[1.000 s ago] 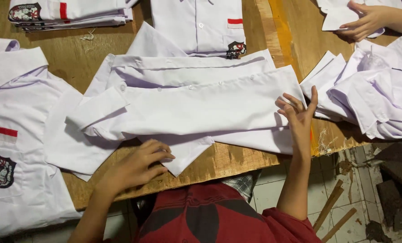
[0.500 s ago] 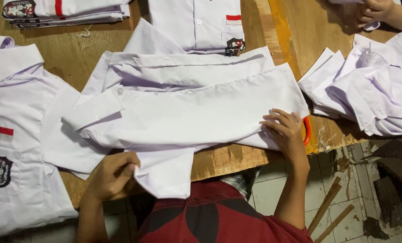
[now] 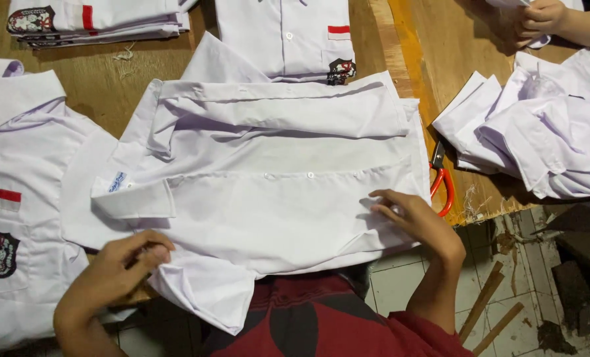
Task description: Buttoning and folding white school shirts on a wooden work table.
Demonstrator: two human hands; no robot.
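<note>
A white shirt [image 3: 268,178] lies spread across the middle of the wooden surface [image 3: 103,86], buttoned side down, with one short sleeve folded in over its back and its lower edge hanging off the near edge of the surface. The left hand [image 3: 120,264] is curled at the near left corner of the shirt, thumb and fingers pinching a fold of the white cloth. The right hand [image 3: 407,215] lies flat on the right part of the shirt, fingers together and pressed down on the fabric near the side seam. Just beside the shirt's right edge, orange-handled scissors [image 3: 442,182] lie on the surface, partly tucked under a loose heap of white shirts [image 3: 539,132]. Another white shirt with a red-and-white patch and a dark badge [image 3: 11,218] lies at the left. A folded shirt [image 3: 288,33] sits at the far side, and a stack of folded shirts [image 3: 90,20] at the far left. Another person's hand [image 3: 539,18] grips white cloth at the far right corner.
</note>
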